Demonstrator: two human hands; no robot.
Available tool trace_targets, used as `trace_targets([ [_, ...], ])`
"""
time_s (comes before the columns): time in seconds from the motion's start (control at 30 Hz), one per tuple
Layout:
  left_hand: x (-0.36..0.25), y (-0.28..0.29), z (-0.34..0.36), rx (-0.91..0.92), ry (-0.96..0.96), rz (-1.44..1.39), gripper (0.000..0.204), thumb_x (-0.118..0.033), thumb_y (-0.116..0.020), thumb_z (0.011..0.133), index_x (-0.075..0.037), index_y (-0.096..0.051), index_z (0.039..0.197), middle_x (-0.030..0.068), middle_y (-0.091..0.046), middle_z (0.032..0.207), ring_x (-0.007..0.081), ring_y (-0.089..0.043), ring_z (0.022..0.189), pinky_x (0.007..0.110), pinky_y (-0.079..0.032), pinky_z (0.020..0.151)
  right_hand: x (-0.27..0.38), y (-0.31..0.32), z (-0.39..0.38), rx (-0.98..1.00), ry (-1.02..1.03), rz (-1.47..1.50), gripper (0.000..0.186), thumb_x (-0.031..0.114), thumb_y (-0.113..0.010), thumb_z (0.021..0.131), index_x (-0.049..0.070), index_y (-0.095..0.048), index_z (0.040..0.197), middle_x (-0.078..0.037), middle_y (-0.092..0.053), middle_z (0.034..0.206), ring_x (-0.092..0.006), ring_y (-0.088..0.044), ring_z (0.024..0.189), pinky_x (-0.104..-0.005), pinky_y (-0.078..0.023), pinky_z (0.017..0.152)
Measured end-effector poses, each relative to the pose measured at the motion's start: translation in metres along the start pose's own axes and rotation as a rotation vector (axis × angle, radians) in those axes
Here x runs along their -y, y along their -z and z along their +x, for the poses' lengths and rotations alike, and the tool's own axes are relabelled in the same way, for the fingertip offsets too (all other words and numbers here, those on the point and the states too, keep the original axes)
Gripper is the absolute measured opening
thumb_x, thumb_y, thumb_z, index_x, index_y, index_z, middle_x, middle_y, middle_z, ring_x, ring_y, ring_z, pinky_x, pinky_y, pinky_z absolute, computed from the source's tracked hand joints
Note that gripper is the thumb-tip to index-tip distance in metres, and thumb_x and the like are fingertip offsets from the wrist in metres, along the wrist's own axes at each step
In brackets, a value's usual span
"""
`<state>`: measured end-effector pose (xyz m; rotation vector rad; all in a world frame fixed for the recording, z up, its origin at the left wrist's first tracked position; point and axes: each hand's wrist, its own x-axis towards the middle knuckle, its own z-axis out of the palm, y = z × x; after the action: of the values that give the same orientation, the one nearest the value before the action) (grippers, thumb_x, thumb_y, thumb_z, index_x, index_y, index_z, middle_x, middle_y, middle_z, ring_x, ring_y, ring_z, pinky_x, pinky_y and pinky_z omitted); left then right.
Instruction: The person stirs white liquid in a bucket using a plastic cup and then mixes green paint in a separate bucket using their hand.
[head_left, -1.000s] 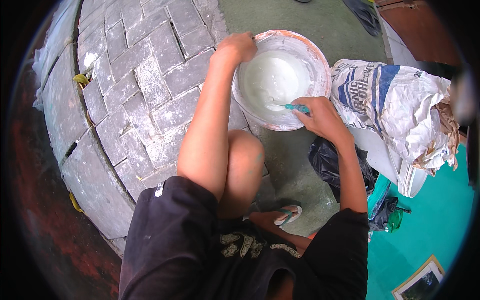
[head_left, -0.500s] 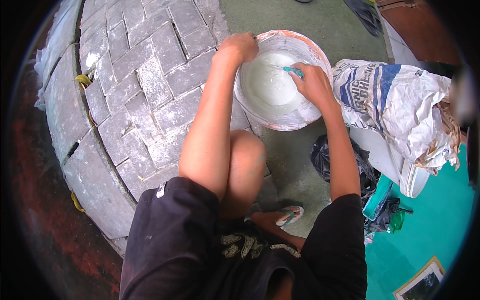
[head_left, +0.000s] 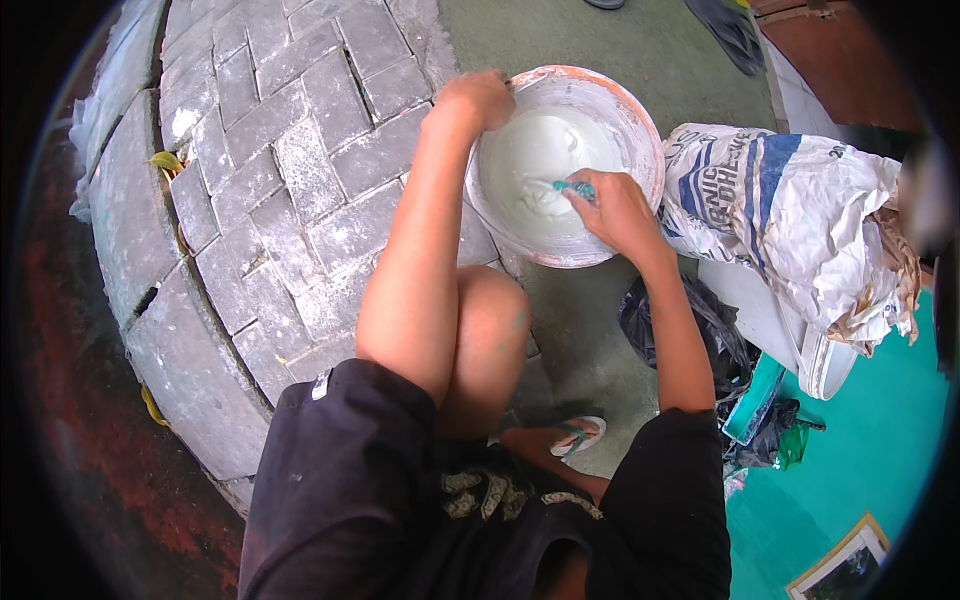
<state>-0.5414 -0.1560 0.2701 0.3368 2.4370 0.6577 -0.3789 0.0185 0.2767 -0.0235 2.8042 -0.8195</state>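
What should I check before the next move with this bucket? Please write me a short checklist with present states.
1. Left hand on the bucket's rim: ok, at its far left.
2. Right hand gripping the teal handle: ok.
3. Handle's far end in the white mixture: ok.
4. Mixture free of lumps: cannot tell.
5. Bucket's inner wall clean: not ok, white smears.
6. Crumpled sack apart from bucket: cannot tell.

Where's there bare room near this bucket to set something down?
White-spattered paving lies bare left of your left forearm; green-gray floor shows bare beyond the bucket, toward the dark sandal. The bucket's right side is crowded: crumpled sack, black plastic bag and white container.
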Motion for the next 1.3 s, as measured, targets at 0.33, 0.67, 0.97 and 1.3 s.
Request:
trace_targets([
  [0.33,-0.013,0.007,-0.013,0.066,-0.032,0.017,0.044,-0.013,-0.044,0.088,-0.007,-0.059,0.129,0.0196,-0.060,0.129,0.0363,-0.057,0.120,0.044,-0.047,0.100,-0.022,0.002,-0.003,-0.197,-0.037,-0.278,0.020,0.017,-0.065,0.088,-0.002,-0.067,0.097,-0.024,-0.065,0.074,-0.0405,-0.066,0.072,-0.0470,-0.052,0.069],
  [0.67,-0.012,0.011,-0.019,0.123,-0.001,-0.017,0.046,-0.011,-0.044,0.087,-0.003,-0.058,0.130,0.0209,-0.059,0.130,0.0363,-0.056,0.123,0.044,-0.046,0.102,0.018,-0.002,-0.029,0.098,-0.017,0.003,0.024,0.016,-0.068,0.087,-0.003,-0.070,0.101,-0.021,-0.059,0.060,-0.0337,-0.062,0.057,-0.0395,-0.047,0.057],
  [0.97,-0.012,0.008,-0.017,0.090,0.003,-0.054,0.045,-0.011,-0.043,0.087,-0.004,-0.059,0.129,0.0193,-0.059,0.132,0.0356,-0.055,0.124,0.044,-0.046,0.102,-0.013,-0.004,0.013,-0.203,0.071,-0.146,0.019,0.015,-0.065,0.088,-0.001,-0.069,0.097,-0.024,-0.067,0.081,-0.0406,-0.066,0.075,-0.0463,-0.052,0.068],
  [1.3,-0.011,0.016,-0.022,0.178,0.017,-0.086,0.042,-0.014,-0.046,0.087,0.000,-0.060,0.124,0.0225,-0.064,0.119,0.0346,-0.064,0.099,0.043,-0.052,0.083,0.005,-0.005,-0.022,0.047,-0.042,0.007,0.024,0.019,-0.068,0.087,-0.003,-0.071,0.096,-0.019,-0.051,0.055,-0.0295,-0.053,0.051,-0.0409,-0.043,0.054],
])
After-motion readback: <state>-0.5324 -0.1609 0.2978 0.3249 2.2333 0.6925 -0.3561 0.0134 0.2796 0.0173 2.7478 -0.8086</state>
